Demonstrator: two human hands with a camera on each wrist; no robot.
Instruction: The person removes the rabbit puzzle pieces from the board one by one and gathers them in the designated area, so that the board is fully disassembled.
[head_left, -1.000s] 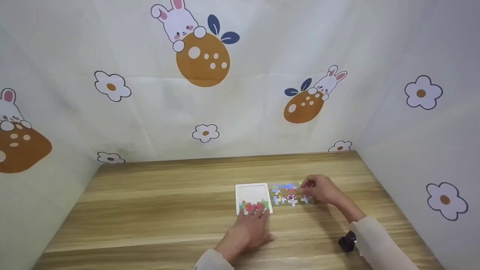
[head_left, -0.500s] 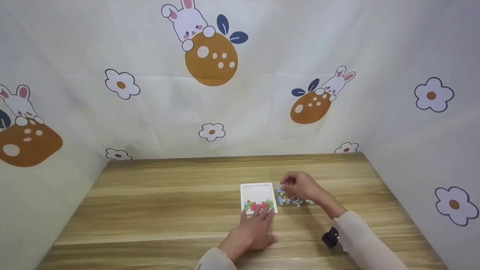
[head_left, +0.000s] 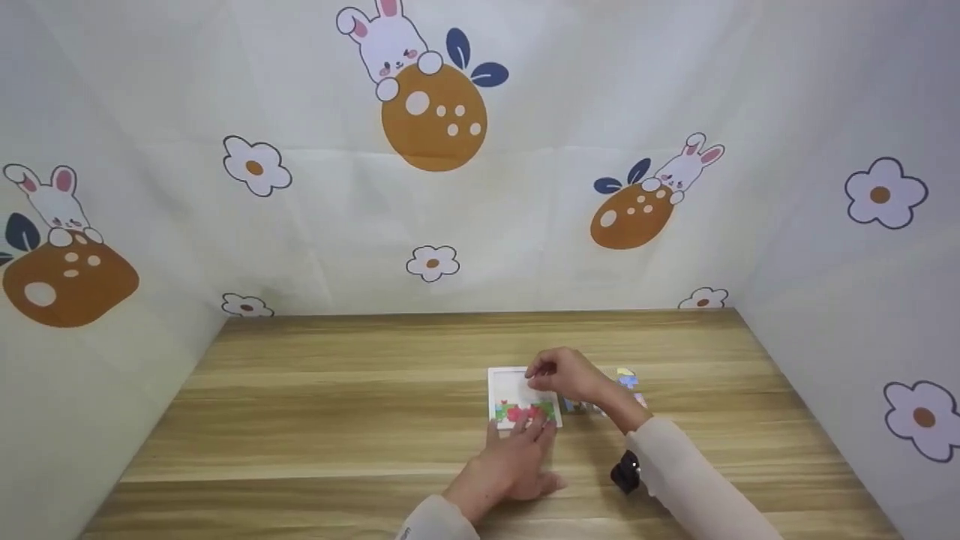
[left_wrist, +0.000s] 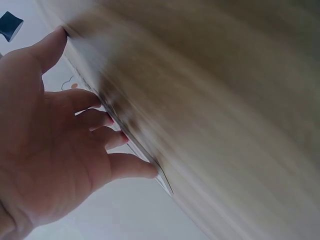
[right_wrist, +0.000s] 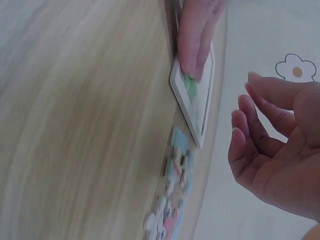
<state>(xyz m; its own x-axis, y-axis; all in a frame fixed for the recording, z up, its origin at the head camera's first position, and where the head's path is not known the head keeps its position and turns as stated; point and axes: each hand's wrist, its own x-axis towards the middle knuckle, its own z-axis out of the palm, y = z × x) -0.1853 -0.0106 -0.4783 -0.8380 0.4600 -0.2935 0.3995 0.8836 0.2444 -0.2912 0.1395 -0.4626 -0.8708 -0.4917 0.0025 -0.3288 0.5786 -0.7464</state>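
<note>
Although fitted pieces (head_left: 514,414) cover the white frame's (head_left: 492,394) six-o'clock end, its twelve-o'clock part stands unfilled; loose pieces (head_left: 627,379) lie on the desk (head_left: 337,420) toward three o'clock. Left hand (head_left: 511,465): fingers spread, steadying six. Right hand (head_left: 568,375): fingertips bunched above frame; contents undetermined.

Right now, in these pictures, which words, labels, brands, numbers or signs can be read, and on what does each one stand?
None can be read in any view.
Left cuff: a small dark mark, too small to tell whether it is lettering.
White tray and loose puzzle pieces: no readable text.
Black device: no marking that can be read.
Wall cloth: printed pictures such as rabbits and flowers, no lettering.
</note>
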